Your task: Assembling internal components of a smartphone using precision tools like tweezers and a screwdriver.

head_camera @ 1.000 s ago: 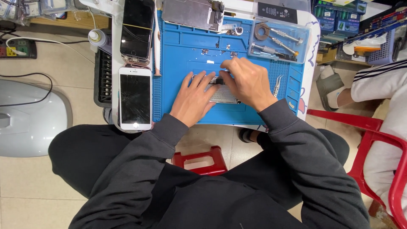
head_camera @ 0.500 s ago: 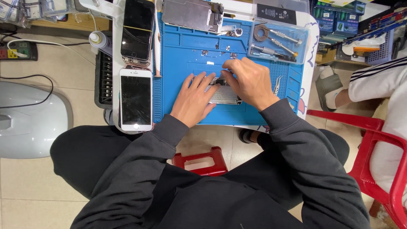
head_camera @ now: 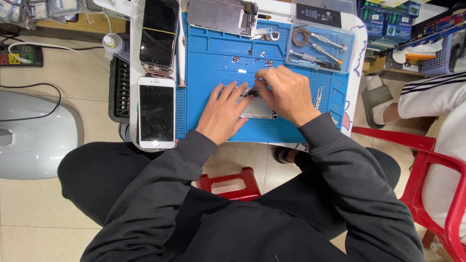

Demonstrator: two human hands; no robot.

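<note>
- Where the blue work mat (head_camera: 213, 63) covers the white bench (head_camera: 357, 58): largest surface in view, edge to edge, parts and tools scattered over it.
- Left of the mat, two phones end to end: a white phone with cracked glass (head_camera: 156, 112) nearer, a dark phone (head_camera: 159, 33) beyond.
- At the mat's far edge, a bare metal backing plate (head_camera: 221, 15); to its right, a clear tray of drivers (head_camera: 318, 47).
- Mid-mat, under both hands: a thin metal phone part (head_camera: 257, 109), lying flat, mostly hidden. Probably light, stiff but bendable, fragile at any connectors; best held by the long edges, never flexed.
- Left hand (head_camera: 222, 114): spread flat, fingers extended, pressing the part down onto the mat; nothing clasped.
- Right hand (head_camera: 286, 92): grip pinched nearly closed at the part's upper edge, fingertips on something small and dark; exact object too small to tell.
- Tweezers (head_camera: 318, 97) lying just right of the right hand, untouched.
</note>
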